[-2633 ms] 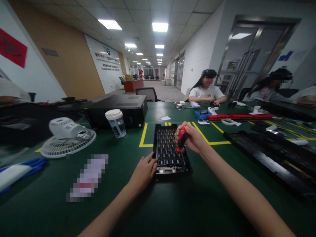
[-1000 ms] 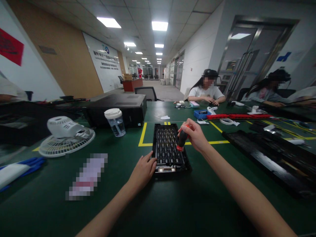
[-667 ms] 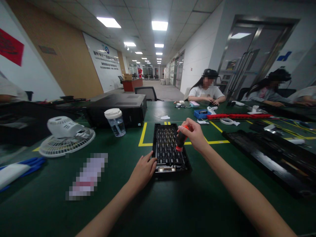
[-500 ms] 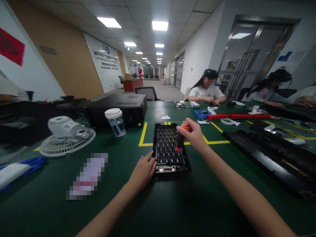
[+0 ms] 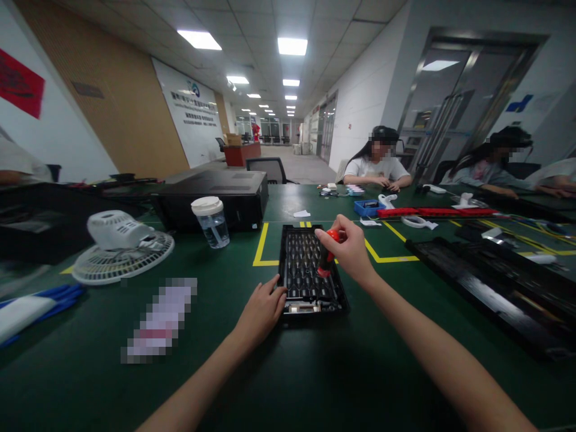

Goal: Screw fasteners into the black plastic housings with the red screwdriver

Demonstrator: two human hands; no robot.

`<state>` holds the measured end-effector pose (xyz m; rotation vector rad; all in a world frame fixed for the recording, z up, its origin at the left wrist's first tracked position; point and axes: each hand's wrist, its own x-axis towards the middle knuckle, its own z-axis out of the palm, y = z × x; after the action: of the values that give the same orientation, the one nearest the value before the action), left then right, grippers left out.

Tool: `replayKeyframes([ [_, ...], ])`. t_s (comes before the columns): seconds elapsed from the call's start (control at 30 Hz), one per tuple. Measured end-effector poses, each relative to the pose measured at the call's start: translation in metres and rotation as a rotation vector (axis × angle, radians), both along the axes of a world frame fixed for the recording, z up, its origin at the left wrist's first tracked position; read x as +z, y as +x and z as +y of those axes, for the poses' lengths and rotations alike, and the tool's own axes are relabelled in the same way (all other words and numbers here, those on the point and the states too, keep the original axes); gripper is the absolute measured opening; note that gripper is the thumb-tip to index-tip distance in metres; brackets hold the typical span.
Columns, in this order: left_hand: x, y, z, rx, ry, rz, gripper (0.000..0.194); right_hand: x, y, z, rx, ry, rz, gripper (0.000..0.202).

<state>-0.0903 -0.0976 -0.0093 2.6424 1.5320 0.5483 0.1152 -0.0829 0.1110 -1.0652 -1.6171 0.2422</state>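
Observation:
A black bit case (image 5: 306, 270) with rows of bits lies on the green table. My right hand (image 5: 353, 249) is closed round the upper part of a red and black screwdriver handle (image 5: 326, 263), which stands nearly upright over the right side of the case. The driver's lower tip is too small to make out. At the near left edge of the case, my left hand (image 5: 265, 306) rests with its fingertips on the rim, the fingers bent and lying side by side.
To the left are a white fan (image 5: 121, 246), a lidded cup (image 5: 211, 223), a large black box (image 5: 225, 192) and blue-white gloves (image 5: 40, 309). A blue tray (image 5: 368, 208) and long black parts (image 5: 490, 294) lie right. People sit beyond.
My right hand and the top of the screwdriver have shifted slightly, and the handle tilts a little differently. My left hand has stayed at the case's edge.

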Motion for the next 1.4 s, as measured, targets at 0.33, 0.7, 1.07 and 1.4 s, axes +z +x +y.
replayKeyframes([
  [0.33,-0.004,-0.001,0.002,0.001,0.004,-0.016,0.037,-0.003,-0.020,-0.013,-0.190,0.117,-0.079,0.034],
  [0.7,-0.004,-0.002,0.002,0.004,0.006,-0.003,0.038,-0.005,-0.023,-0.013,-0.195,0.154,-0.084,0.023],
  [1.07,-0.003,-0.002,0.003,-0.003,-0.010,-0.019,0.037,-0.012,-0.008,0.008,0.547,-0.340,0.465,0.025],
  [1.4,-0.002,-0.002,0.002,0.004,-0.016,-0.011,0.037,-0.015,0.008,0.029,0.975,-0.448,0.557,0.021],
])
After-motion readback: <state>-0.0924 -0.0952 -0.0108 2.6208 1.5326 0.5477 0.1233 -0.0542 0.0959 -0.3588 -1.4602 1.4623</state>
